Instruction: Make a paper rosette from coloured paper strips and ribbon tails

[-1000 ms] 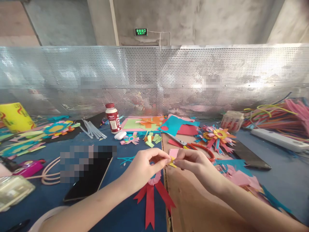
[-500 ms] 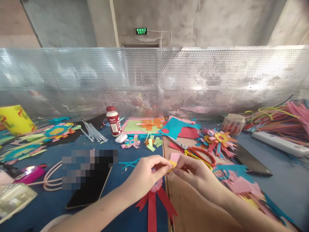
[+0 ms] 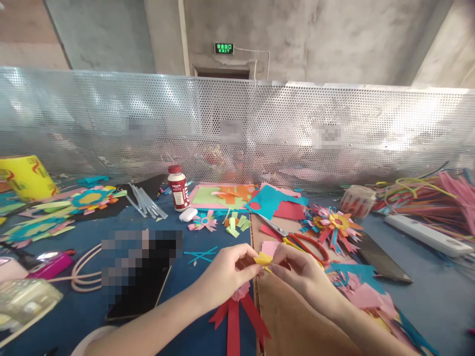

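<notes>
Between my two hands is a small piece of yellow paper, pinched from both sides by thumbs and fingertips. My left hand grips its left edge, and my right hand grips its right edge. Just below my left hand lies a paper rosette with a pink centre and red ribbon tails, partly covered by the hand. A pink paper piece sits right behind the yellow one. Scissors with red and yellow handles rest beyond my right hand.
A cardboard sheet lies under my right arm. Farther off are a red-capped bottle, blue paper, green scraps and a finished-looking paper flower. A black phone lies left. A perforated metal panel borders the back.
My hands have shifted slightly down and the yellow paper shows more between the fingertips, its shape turned. The whole view has tilted and moved a little.
</notes>
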